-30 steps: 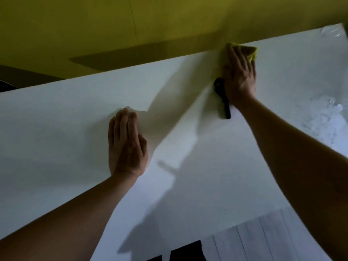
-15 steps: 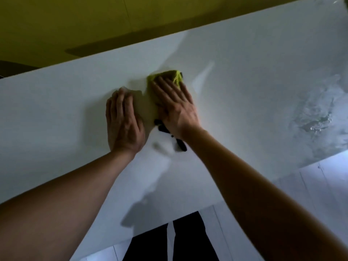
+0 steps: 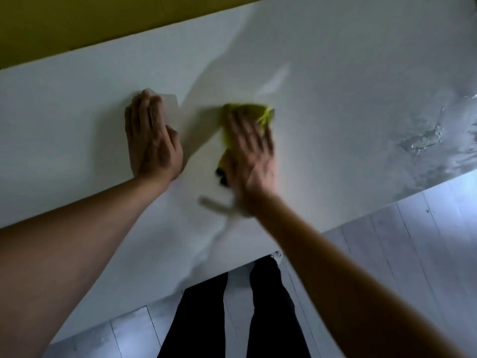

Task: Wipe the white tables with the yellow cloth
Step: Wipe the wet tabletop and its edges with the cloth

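Two hands are on the white table right now. My left hand lies flat, fingers straight and together, palm pressed to the top as a brace and holding nothing. My right hand is spread flat over the yellow cloth, fingers extended and pushing it down against the surface; the hand is blurred, so I read it as mid-stroke. The cloth sits near the middle of the table, just right of my left hand but apart from it, with its bright edge poking out past my fingertips. A small dark thing shows at the heel of my right palm; I cannot tell what it is.

As for progress, I judge the job to be partly done at best. The stretch around my hands looks dull and even, though I cannot tell from its look whether it has been wiped. Far to the right a wet, glistening patch spreads toward the near edge, well apart from the cloth, and that clearly remains to be dealt with. The task speaks of tables, and only this one is in view, so any others are probably left too.
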